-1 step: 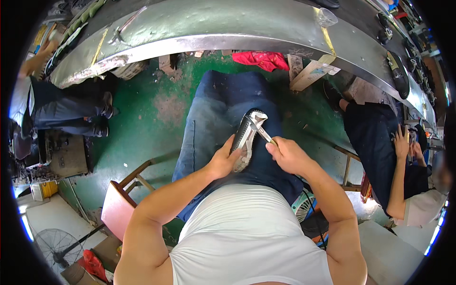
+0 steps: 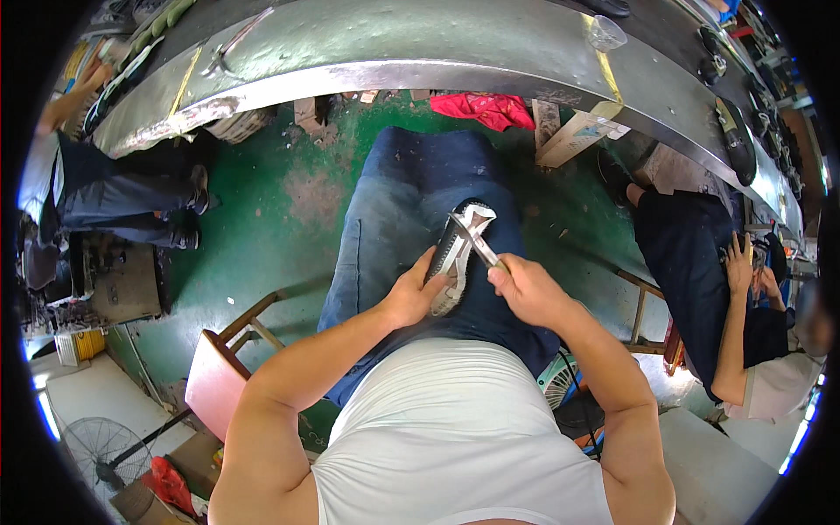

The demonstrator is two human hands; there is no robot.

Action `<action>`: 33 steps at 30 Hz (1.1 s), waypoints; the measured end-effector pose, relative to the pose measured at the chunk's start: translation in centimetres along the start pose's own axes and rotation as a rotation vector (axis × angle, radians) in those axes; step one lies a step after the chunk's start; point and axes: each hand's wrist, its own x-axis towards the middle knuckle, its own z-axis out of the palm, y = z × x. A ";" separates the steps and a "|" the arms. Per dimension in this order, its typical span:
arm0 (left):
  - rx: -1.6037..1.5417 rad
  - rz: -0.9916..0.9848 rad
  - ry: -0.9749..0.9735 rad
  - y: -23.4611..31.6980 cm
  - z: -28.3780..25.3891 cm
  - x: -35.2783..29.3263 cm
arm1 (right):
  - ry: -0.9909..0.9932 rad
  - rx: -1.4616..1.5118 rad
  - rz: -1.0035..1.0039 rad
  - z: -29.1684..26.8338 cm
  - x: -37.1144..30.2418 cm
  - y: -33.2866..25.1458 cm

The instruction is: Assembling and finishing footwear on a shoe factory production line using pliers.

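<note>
A shoe upper on its last, dark along one side with pale lining folded at the toe, rests across my thighs. My left hand is closed around its near end, thumb on the pale underside. In my right hand are metal pincers, gripped by the handles. Their head lies over the toe end of the shoe upper, at the pale edge. Whether the jaws pinch the material is too small to tell.
A long metal bench crosses ahead, bearing a hammer-like tool, a clear cup and dark shoes. Co-workers sit at left and right. A pink-topped stool and a fan stand behind left.
The pincers' head has shifted slightly toward the left and turned a little over the toe end. My left hand keeps its hold on the shoe upper.
</note>
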 end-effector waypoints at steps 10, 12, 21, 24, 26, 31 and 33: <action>-0.034 -0.049 -0.140 0.6 -1.8 0.2 | -0.081 -0.155 -0.079 1.5 -0.7 -2.3; -0.058 0.009 -0.122 -1.2 -1.7 0.6 | -0.155 -0.273 0.004 1.2 -0.4 -2.1; 0.184 0.158 -0.125 3.1 -5.2 -0.6 | -0.085 0.064 -0.005 0.9 -2.1 -0.9; 0.198 0.121 -0.127 3.9 -8.7 -0.6 | -0.070 0.196 0.035 1.4 -1.9 -1.1; 0.243 0.078 -0.206 3.1 -9.7 -0.1 | -0.071 0.170 0.017 2.1 -0.9 -1.6; 0.182 0.099 -0.204 2.1 -9.9 0.4 | 0.243 0.188 -0.273 4.1 0.5 -4.5; 0.186 0.073 -0.211 2.1 -10.0 0.6 | 0.224 -0.082 -0.234 4.9 1.0 -4.1</action>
